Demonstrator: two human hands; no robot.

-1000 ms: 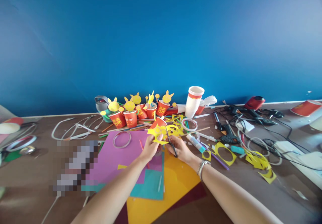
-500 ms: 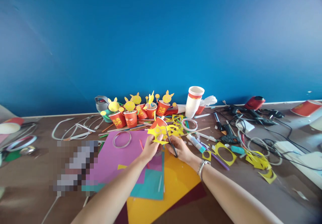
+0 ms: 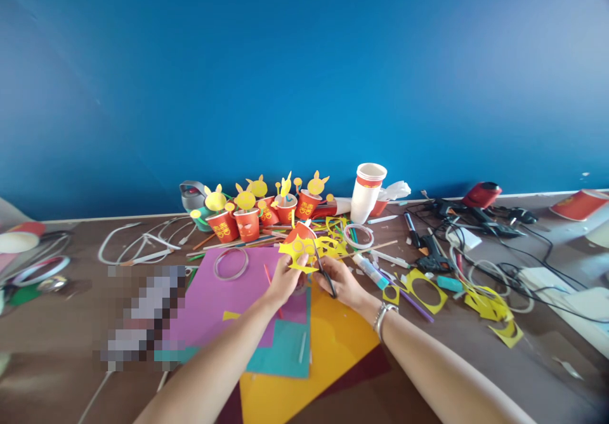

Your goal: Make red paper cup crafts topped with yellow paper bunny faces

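My left hand (image 3: 286,280) pinches a jagged piece of yellow paper (image 3: 294,250) with round outlines marked on it. Closed around the dark handles of a pair of scissors (image 3: 326,278) is my right hand (image 3: 343,282), its wrist wearing a silver bracelet. The scissor blades lie at the right edge of the yellow paper. Under both hands are overlapping sheets: purple paper (image 3: 204,303), teal paper (image 3: 285,354) and orange-yellow paper (image 3: 333,348). Just behind the held paper a red paper cup (image 3: 299,228) shows in part.
Red cups with yellow paper figures (image 3: 222,227) line the wall, near a stack of white cups (image 3: 365,195). A glue stick (image 3: 372,273), yellow scraps (image 3: 425,291), a glue gun (image 3: 434,256) and tangled cables lie right. A white cable (image 3: 143,246) lies left.
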